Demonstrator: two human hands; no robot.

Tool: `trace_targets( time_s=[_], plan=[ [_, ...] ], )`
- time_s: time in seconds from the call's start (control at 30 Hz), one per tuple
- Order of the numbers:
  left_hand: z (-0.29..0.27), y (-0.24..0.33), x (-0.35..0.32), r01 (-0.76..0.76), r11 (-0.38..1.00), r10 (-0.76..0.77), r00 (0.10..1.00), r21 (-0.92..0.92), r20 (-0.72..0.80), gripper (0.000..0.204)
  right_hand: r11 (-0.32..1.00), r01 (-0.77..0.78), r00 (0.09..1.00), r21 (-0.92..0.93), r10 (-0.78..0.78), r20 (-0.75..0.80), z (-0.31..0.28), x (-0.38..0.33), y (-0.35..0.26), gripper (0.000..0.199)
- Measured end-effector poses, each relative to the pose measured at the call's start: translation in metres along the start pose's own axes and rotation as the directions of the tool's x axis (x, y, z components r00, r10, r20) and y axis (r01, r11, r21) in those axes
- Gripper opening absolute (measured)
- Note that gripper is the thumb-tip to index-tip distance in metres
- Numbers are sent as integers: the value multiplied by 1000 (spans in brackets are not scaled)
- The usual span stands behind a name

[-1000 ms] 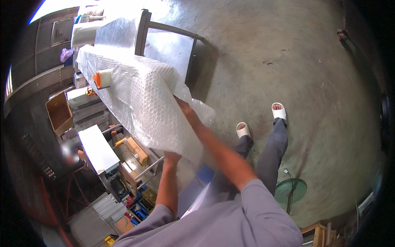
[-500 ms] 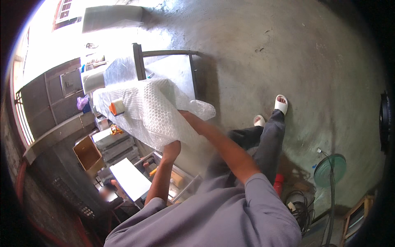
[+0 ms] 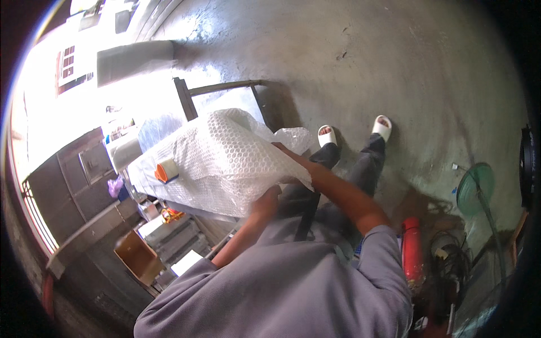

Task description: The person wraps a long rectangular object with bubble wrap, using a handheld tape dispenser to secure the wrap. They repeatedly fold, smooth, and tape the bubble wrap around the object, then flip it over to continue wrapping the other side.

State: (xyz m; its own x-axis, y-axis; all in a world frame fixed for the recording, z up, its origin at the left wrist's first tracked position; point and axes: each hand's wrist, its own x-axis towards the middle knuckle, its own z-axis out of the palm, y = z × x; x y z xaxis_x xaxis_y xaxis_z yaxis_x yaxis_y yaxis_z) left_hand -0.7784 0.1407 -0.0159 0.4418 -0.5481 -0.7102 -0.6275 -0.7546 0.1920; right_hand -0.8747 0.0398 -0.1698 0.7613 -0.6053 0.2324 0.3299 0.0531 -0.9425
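Since 0.5 s earlier, the bubble wrap sheet [image 3: 225,163] had swung lower and nearer the person's chest, with the view tilted further toward the concrete floor [image 3: 394,73]. It lay bunched across both hands, over the table [image 3: 163,194]. The left hand [image 3: 266,201] was closed on the sheet's lower edge from beneath, thumb side up. The right hand [image 3: 287,155] was pressed under the sheet's far corner, fingers hidden, so their spread could not be told. The sheet's long axis ran from the lower left, near the orange tape dispenser [image 3: 167,170], up to the right toward the 2 white sandals [image 3: 354,131].
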Motion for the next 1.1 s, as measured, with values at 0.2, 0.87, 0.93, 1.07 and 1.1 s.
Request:
trace_targets(
  time_s=[0.2,0.87,0.93,1.07,1.1],
  plan=[
    [-21,48,-18,106,992,-106,994,-67,10,44,973,145,944,-180,-190,-271,30,-4,4,56],
    [-13,216,246,-951,-21,-435,286,308,854,134,934,-133,926,-331,-2,-378,65,11,-4,74],
    [7,190,266,-927,147,-557,210,345,804,135,927,-60,909,-370,-102,-404,62,9,-16,70],
    [8,187,262,-855,357,-617,86,376,782,91,971,-95,887,-221,-18,-462,58,6,-38,62],
    [4,194,258,-830,372,-630,103,415,770,79,956,-99,876,-276,-47,-480,57,6,-43,60]
  ],
)
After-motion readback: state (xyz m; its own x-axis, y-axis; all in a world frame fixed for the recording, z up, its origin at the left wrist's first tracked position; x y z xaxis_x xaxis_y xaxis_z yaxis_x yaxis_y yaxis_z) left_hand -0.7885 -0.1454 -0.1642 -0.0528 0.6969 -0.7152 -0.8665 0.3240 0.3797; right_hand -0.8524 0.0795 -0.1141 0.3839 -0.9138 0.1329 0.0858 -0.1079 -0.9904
